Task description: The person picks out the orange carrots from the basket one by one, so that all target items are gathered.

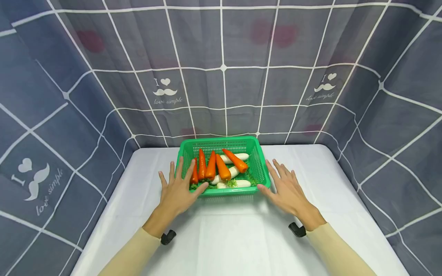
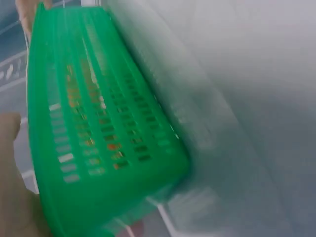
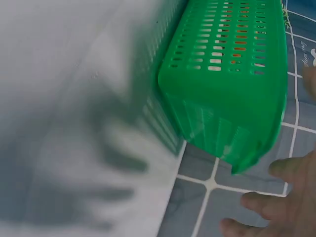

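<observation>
A green plastic basket (image 1: 228, 193) with slotted walls stands at the far side of the white table. Inside lie several orange carrots (image 1: 211, 166) and white radishes (image 1: 241, 183) with bits of green leaf. My left hand (image 1: 177, 194) has its fingers spread over the basket's left end, thumb by the front rim; whether it touches is unclear. My right hand (image 1: 287, 192), fingers straight and apart, is beside the right end with its thumb near the front corner. The right wrist view shows those fingers (image 3: 289, 168) apart from the basket wall (image 3: 222, 103). The left wrist view is blurred.
A white cloth (image 1: 228, 237) covers the table. Grey-blue checked curtains (image 1: 241, 88) hang behind it and on both sides, close to the basket's back edge. Each wrist wears a small black camera, such as the left one (image 1: 168, 237).
</observation>
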